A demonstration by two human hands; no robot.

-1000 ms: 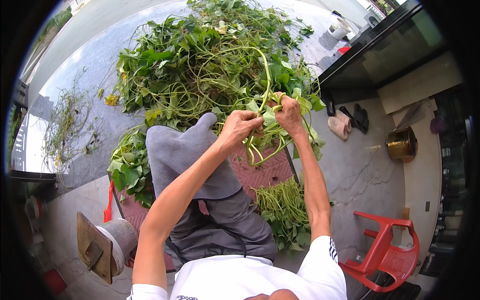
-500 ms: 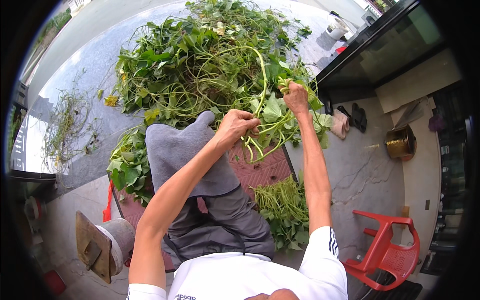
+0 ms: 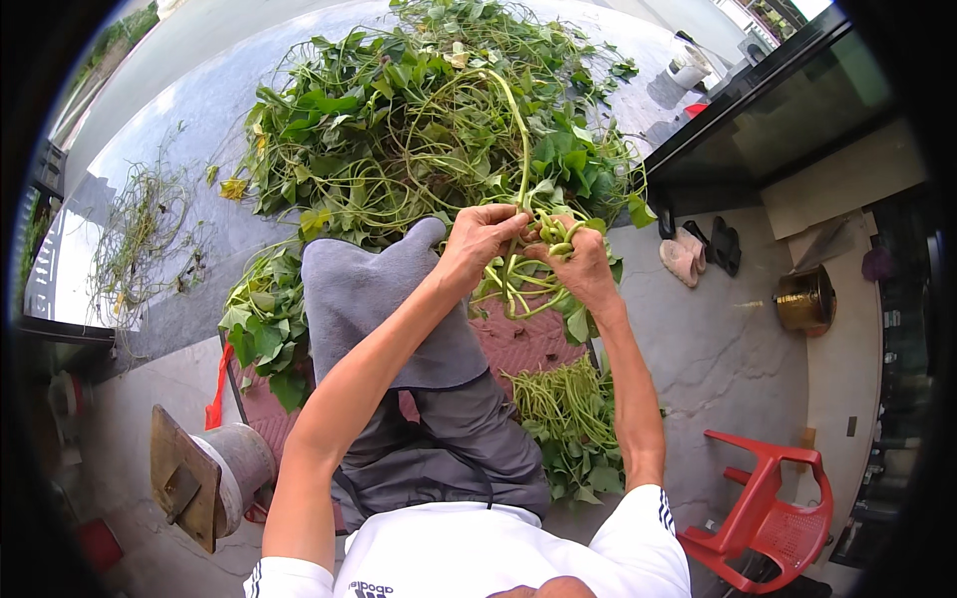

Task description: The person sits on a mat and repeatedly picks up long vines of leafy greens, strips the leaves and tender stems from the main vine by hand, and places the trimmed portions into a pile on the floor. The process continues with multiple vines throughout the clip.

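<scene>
Mid-frame, the left hand (image 3: 480, 242) pinches a long vine (image 3: 524, 149) and the right hand (image 3: 586, 264) grips a small stem bunch (image 3: 556, 235), while one neat bundle (image 3: 564, 397) already lies at lower centre and the large upper-centre heap (image 3: 334, 135) looks unsorted.

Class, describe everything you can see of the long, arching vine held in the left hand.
The long vine looks pale green, slender and fairly smooth, its arched stretch mostly bare of leaves. Its far part curves over the leafy heap, then bends back down to the left hand, which pinches it between thumb and fingers. Below that grip, its course cannot be clearly traced.
</scene>
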